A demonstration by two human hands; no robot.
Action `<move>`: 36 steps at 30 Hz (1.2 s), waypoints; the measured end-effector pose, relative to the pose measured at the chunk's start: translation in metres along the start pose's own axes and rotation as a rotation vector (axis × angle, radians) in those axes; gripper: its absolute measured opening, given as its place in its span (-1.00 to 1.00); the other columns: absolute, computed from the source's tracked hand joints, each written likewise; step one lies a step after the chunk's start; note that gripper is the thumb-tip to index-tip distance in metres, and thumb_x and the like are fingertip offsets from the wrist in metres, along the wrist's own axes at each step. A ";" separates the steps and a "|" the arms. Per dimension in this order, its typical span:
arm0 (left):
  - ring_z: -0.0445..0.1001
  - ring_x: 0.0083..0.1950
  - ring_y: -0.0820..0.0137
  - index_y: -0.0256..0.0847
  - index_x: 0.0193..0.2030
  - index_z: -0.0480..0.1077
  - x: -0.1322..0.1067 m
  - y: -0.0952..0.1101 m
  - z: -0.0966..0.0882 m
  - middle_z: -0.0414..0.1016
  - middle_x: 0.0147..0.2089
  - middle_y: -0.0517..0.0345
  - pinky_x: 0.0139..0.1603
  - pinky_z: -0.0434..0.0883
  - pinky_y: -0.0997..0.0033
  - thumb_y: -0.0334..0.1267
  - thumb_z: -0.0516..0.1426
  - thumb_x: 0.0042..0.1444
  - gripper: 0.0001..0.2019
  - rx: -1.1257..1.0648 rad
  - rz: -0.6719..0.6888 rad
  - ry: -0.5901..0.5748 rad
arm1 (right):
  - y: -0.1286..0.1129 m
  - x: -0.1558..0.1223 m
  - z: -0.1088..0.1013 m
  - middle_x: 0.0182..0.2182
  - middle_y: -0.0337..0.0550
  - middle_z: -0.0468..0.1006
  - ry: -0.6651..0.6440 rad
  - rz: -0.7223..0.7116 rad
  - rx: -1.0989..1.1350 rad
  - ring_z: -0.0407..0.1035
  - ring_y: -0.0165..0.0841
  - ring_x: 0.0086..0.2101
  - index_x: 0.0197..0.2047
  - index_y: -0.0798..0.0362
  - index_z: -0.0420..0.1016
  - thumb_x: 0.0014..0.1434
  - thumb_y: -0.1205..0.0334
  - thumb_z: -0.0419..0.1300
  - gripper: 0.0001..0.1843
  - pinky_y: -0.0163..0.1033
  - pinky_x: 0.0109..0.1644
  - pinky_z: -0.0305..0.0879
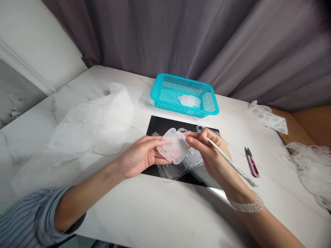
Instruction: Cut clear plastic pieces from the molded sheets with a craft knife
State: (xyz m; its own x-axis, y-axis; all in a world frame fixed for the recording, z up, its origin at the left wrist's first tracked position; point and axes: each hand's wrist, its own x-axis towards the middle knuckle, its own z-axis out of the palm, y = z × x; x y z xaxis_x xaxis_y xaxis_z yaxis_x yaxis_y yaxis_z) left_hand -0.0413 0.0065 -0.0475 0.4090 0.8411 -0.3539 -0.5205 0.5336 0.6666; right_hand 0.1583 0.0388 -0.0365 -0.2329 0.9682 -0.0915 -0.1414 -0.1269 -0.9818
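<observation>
1. Bench: white marbled top, carrying everything below.
2. A large pile of clear plastic sheets lies left of the work, and a heap of clear scraps sits at the right edge, well apart from the hands. We judge that most of the material is not yet handled.
3. The blue basket behind the black mat holds one finished-looking piece; we see no others. Our estimate: early in the run.
4. A few clear pieces lie on the mat, under the hands.
5. The left hand grasps a clear plastic piece by its left edge, above the mat.
6. The right hand pinches a thin white stick, fingertips touching the piece's right edge.
7. Purple snips lie on the bench, near the right hand, not held.
</observation>
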 end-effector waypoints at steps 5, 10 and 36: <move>0.61 -0.12 0.17 -0.42 -0.17 0.54 0.000 -0.003 -0.002 0.64 -0.22 -0.11 0.01 0.51 0.13 -0.32 0.06 0.23 -0.75 -0.016 -0.088 -0.073 | -0.001 -0.001 0.001 -0.33 -0.21 0.62 -0.029 0.088 0.036 0.42 -0.39 -0.28 -0.55 0.03 0.08 0.03 0.30 0.42 -0.50 -0.28 -0.22 0.25; 0.62 -0.09 0.17 -0.46 -0.14 0.52 0.004 -0.003 -0.005 0.64 -0.19 -0.21 0.07 0.47 0.16 -0.28 -0.08 0.27 -0.61 -0.047 -0.168 -0.121 | 0.004 -0.001 0.001 -0.35 -0.22 0.62 -0.032 0.122 0.039 0.36 -0.45 -0.39 -0.53 0.02 0.05 0.02 0.32 0.41 -0.49 -0.32 -0.31 0.22; 0.33 0.13 0.13 -0.35 0.20 0.34 0.030 -0.022 -0.039 0.47 0.03 -0.09 0.17 0.30 0.05 -0.18 0.06 0.23 -0.56 1.536 0.586 0.309 | 0.005 0.060 -0.141 -0.19 0.08 0.65 0.220 -0.314 -1.300 0.52 -0.06 -0.28 -0.41 -0.03 0.27 0.10 0.09 0.19 -0.81 -0.07 -0.20 0.28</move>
State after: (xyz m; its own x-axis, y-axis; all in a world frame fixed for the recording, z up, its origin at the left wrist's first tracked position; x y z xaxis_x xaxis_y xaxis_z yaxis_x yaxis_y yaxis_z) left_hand -0.0472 0.0236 -0.0986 0.1874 0.9664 0.1757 0.7052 -0.2569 0.6609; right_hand 0.2796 0.1271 -0.0705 -0.1845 0.9482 0.2588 0.8725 0.2792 -0.4010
